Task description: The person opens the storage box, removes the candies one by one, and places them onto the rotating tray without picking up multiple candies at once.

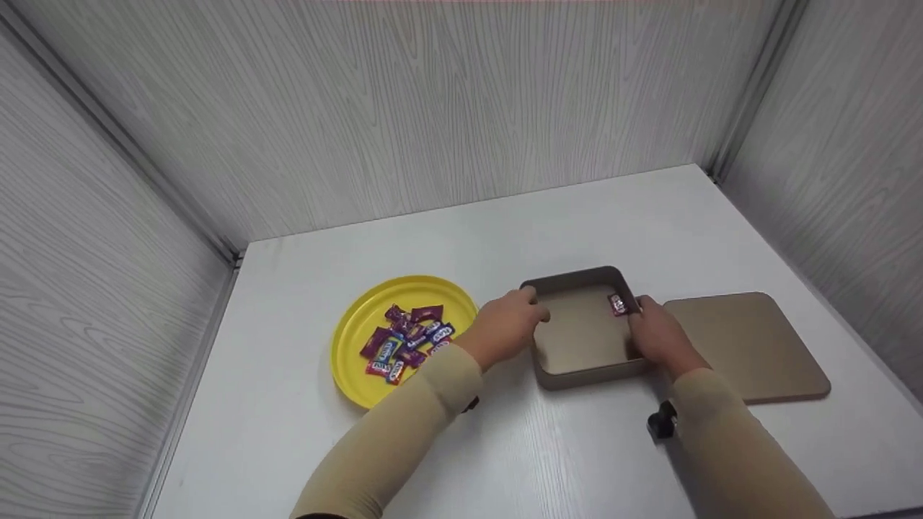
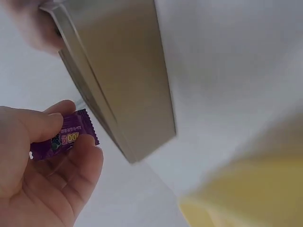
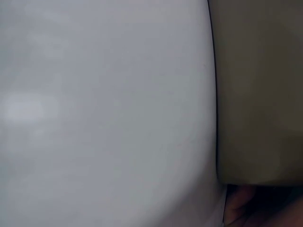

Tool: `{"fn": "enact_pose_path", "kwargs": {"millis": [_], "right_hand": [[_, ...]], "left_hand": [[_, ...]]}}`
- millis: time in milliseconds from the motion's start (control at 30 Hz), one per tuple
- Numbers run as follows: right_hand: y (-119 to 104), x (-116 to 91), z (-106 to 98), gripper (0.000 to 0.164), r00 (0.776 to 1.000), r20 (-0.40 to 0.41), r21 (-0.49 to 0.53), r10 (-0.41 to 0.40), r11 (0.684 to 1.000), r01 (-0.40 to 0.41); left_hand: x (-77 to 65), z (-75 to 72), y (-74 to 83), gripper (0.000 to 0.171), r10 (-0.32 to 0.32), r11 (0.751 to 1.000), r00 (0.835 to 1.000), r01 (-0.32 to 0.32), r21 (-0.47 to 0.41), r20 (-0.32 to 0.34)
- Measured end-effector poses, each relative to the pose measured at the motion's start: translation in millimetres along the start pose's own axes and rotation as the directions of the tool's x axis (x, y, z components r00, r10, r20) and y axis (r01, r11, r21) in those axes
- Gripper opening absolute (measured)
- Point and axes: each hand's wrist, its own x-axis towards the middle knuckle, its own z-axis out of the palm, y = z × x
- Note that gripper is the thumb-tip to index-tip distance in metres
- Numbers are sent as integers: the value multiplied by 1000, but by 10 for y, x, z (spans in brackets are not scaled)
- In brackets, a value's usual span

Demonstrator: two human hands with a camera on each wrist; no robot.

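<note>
A square brown-grey open box [image 1: 584, 331] stands on the white table, with one small wrapped candy [image 1: 617, 304] against its right wall inside. My left hand [image 1: 502, 328] is at the box's left rim. In the left wrist view, that hand's thumb and fingers pinch a purple wrapped candy [image 2: 71, 134] beside the box wall [image 2: 125, 80]. On the opposite side, my right hand [image 1: 660, 335] grips the box's right wall near the front corner. Its fingers show only partly in the dark corner of the right wrist view.
Left of the box stands a round yellow plate [image 1: 347, 349] holding a pile of wrapped candies [image 1: 414, 335], partly behind the left forearm. A flat brown-grey lid [image 1: 757, 346] lies to the right. Pale wood-grain panels [image 1: 433, 108] enclose the table's back and sides.
</note>
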Motion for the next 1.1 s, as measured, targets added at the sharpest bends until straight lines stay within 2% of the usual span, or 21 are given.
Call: {"fn": "enact_pose_path", "kwargs": {"millis": [100,200,300,433,600,833,1100], "right_hand": [[5,7,-1,49,1000,1,3,1,1000,-1],[32,22,-12,49,1000,2,9,-2,1000,2],[52,26,-16,49,1000,12,9,3,1000,-3],[46,19,-6,51,1000,23,11,16,1000,-16],[25,18,14,51,999,28,15,21,1000,-22],[29,17,-1,50,999,31,11,23,1000,-23],[14,21,-19,49,1000,19,-1,12,1000,-12]], "left_hand": [[-205,-71,-168,27,-10,999,999,9,-33,-35],[-398,-90,-342,27,-44,995,998,40,-92,-43],[-600,-58,-506,27,-103,984,995,100,-145,-10],[-828,39,-695,26,-165,973,985,171,-155,52],[-1034,142,-839,23,-173,970,983,181,-161,66],[-1163,221,-931,18,-214,945,970,235,-227,113],[-1255,267,-972,22,-214,951,968,238,-197,134]]}}
